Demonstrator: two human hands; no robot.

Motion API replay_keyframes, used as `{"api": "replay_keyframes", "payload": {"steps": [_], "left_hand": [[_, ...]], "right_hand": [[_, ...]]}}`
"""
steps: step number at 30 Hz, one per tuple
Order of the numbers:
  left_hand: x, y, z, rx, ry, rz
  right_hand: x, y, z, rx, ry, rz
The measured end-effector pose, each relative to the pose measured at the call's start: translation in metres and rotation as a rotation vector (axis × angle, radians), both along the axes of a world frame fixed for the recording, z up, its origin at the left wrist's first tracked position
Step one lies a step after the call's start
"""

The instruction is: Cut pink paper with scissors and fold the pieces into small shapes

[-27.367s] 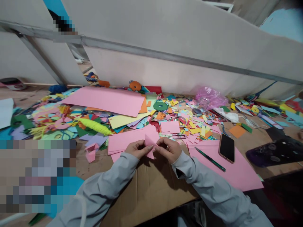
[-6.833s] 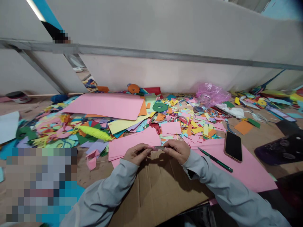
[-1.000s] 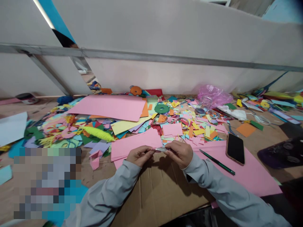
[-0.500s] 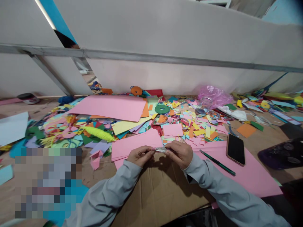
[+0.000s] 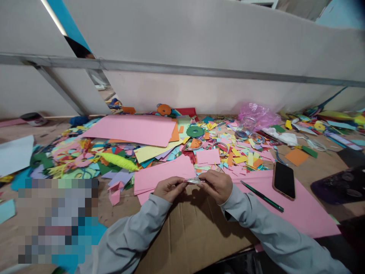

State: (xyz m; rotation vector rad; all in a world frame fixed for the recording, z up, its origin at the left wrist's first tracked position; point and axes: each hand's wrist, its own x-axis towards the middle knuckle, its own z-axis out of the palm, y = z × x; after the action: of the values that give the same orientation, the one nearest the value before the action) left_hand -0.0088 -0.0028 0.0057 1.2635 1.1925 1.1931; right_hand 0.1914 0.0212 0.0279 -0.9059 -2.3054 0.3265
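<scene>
A small, shiny, clear strip (image 5: 194, 180) is stretched between my two hands, above the near edge of the pink sheets (image 5: 165, 173). My left hand (image 5: 170, 188) pinches its left end between thumb and fingers. At the other end, my right hand (image 5: 218, 185) grips it in a similar pinch. What exactly the strip is cannot be made out. Under both hands lies a brown cardboard sheet (image 5: 194, 236). To the right of my right hand, a green pen-like tool (image 5: 264, 197) rests on a large pink sheet (image 5: 308, 213).
A phone (image 5: 284, 180) lies on the pink sheet at right, with a dark case (image 5: 339, 184) beyond it. Coloured paper scraps (image 5: 242, 152), yellow yarn (image 5: 119, 161) and a pink plastic bag (image 5: 256, 116) spread across the table. A grey partition (image 5: 199, 38) stands behind.
</scene>
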Motion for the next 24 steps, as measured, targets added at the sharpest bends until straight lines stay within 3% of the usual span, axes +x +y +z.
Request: {"api": "replay_keyframes", "payload": {"steps": [13, 24], "left_hand": [[-0.0006, -0.0007, -0.0023, -0.047, -0.017, -0.043], [-0.0022, 0.0014, -0.0044, 0.017, 0.041, -0.031]], "right_hand": [[-0.0002, -0.0010, -0.0018, -0.008, 0.004, -0.010], [-0.0003, -0.0004, -0.0009, -0.021, -0.002, -0.005]]}}
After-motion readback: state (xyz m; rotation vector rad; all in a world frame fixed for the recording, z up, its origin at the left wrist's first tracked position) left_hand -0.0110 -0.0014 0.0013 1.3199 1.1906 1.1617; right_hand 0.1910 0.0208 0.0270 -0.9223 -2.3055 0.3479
